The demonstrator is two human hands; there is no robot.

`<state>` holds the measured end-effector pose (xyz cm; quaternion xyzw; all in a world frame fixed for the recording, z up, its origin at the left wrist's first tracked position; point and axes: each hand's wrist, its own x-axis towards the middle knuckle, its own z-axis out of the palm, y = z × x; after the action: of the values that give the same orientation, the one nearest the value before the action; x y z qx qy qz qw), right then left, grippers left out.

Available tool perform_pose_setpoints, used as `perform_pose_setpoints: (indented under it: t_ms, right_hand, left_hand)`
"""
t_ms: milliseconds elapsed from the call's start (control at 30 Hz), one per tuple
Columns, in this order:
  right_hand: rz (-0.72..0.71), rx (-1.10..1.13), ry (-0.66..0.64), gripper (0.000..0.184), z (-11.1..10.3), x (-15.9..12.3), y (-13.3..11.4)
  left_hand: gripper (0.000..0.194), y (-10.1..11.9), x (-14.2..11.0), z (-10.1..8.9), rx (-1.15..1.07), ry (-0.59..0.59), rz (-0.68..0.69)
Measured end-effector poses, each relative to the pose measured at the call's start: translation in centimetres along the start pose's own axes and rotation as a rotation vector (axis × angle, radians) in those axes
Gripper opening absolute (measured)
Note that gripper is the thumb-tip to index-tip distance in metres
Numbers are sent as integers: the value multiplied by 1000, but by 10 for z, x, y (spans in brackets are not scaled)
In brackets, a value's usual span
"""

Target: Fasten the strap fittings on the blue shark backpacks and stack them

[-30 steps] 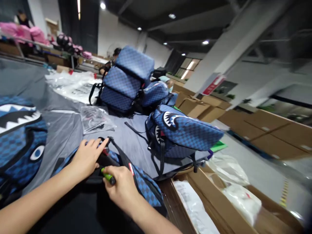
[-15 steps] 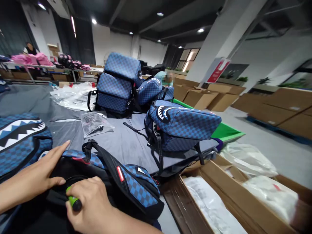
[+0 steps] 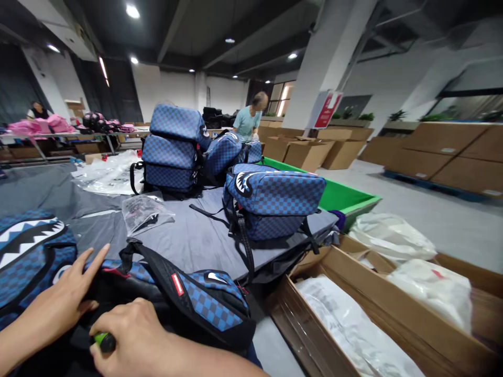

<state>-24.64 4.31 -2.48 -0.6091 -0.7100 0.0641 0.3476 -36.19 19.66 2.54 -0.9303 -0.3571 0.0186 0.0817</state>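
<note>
A blue and black checkered backpack [image 3: 216, 306] lies in front of me with its black back side and straps facing up. My right hand [image 3: 131, 335] is closed around a green tool handle with a black end [image 3: 105, 342], held over the dark back of the bag. What the tool's far end looks like is hidden by the hand and the bag. My left hand [image 3: 65, 296] rests on the bag's upper edge, fingers stretched and apart. Beside it at the left lies another checkered backpack [image 3: 33, 256] with a white shark-tooth print.
Stacked checkered backpacks [image 3: 173, 149] and two piled ones [image 3: 279, 196] stand on the grey-covered table [image 3: 188, 225]. A clear plastic bag [image 3: 143, 212] lies between. At right, an open carton [image 3: 377, 298] holds white plastic bags. A green bin [image 3: 349, 196] and a co-worker [image 3: 247, 120] are beyond.
The view has tilted up and shifted. My right hand, still around the green handle, has moved slightly left and down. More of the far co-worker shows. My left hand stays on the bag's edge.
</note>
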Motion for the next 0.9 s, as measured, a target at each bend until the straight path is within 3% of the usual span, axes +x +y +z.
perform_pose_setpoints:
  t_ms: [100, 200, 300, 367, 500, 700, 900]
  right_hand:
    - [-6, -13, 41, 23, 7, -4, 1]
    - [-19, -21, 42, 21, 9, -4, 1]
    - [-43, 15, 32, 18, 3, -3, 2]
    - [-44, 71, 40, 17, -4, -4, 3]
    - [-35, 213, 104, 20, -10, -5, 18]
    - [-105, 203, 146, 20, -14, -5, 45]
    - [-90, 112, 120, 23, -14, 1, 56]
  left_hand:
    - [116, 0, -3, 6, -59, 10, 52]
    - [117, -1, -1, 9, -55, 44, 15]
    - [109, 7, -2, -1, -5, 50, -9]
    - [108, 15, -3, -11, -17, -20, -6]
    - [104, 21, 5, -22, -43, -58, 34]
    - [103, 13, 7, -13, -163, -85, 50]
    - [107, 10, 15, 0, -398, -93, -158]
